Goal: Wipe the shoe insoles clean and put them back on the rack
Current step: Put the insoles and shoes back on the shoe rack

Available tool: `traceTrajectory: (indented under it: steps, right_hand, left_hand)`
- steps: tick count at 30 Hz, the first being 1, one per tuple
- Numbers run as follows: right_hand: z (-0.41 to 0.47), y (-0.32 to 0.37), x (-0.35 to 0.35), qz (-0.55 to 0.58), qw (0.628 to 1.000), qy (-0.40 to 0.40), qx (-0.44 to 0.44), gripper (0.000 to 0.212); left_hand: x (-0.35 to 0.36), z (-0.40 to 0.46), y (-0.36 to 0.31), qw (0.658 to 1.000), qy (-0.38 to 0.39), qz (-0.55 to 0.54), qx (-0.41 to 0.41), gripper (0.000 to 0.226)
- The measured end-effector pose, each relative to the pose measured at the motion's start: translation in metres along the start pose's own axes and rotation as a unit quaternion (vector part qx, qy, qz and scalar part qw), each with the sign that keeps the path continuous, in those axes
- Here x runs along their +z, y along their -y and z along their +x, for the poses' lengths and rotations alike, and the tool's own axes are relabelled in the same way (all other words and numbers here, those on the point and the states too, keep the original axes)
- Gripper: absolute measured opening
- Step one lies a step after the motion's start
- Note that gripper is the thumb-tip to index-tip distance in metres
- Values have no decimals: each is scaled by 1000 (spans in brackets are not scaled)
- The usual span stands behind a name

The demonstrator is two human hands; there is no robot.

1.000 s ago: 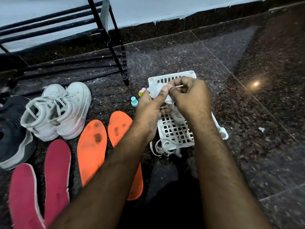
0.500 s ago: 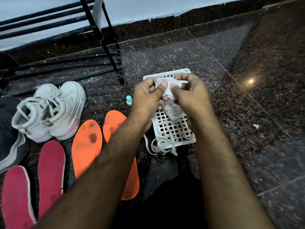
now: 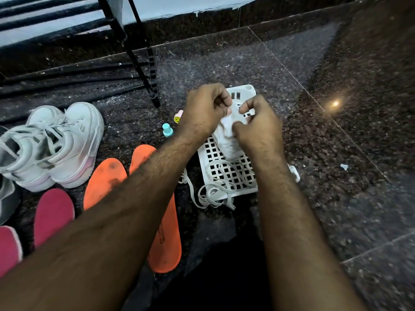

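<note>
Two orange insoles lie on the dark floor: one (image 3: pixel 104 179) with dark stains, the other (image 3: pixel 165 243) partly under my left forearm. Two red insoles (image 3: pixel 52 215) lie at the lower left. Above a white perforated basket (image 3: pixel 226 169), both hands hold a white wipe packet (image 3: pixel 226 129). My left hand (image 3: pixel 204 111) pinches its top, and my right hand (image 3: pixel 258 124) pinches it from the right side. The black shoe rack (image 3: pixel 125 39) stands at the upper left.
A pair of white sneakers (image 3: pixel 56 144) sits left of the orange insoles, with a dark shoe (image 3: pixel 6 194) at the left edge. White laces (image 3: pixel 213 194) spill from the basket. A teal bottle (image 3: pixel 167 130) and a pink smiley item (image 3: pixel 178 116) stand beside it.
Both hands have shifted on the white packet, the fingers now pinching and pulling at its top. The view has moved slightly to the left.
</note>
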State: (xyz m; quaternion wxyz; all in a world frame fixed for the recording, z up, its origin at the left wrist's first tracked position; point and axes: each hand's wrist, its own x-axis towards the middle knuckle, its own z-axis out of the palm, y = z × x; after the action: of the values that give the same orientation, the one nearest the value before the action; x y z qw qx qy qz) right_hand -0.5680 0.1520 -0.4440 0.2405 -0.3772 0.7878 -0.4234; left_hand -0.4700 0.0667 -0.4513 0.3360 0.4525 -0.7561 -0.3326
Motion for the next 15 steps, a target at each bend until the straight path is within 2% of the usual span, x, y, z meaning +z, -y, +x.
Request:
traceTrajectory:
  steps: [4,10,15]
  right_hand:
    - [2,-2,3,-60,997,11,35,18]
    - [3,-6,5,-119,990,13,75,13]
    - [3,-6,4,-136,988,8,77,13]
  left_hand:
    - [7,-2,7,997,30,72,20,16]
    - [15,-9,15,986,21,162,18,8]
    - [12,-11,16,982,49,177,34,12]
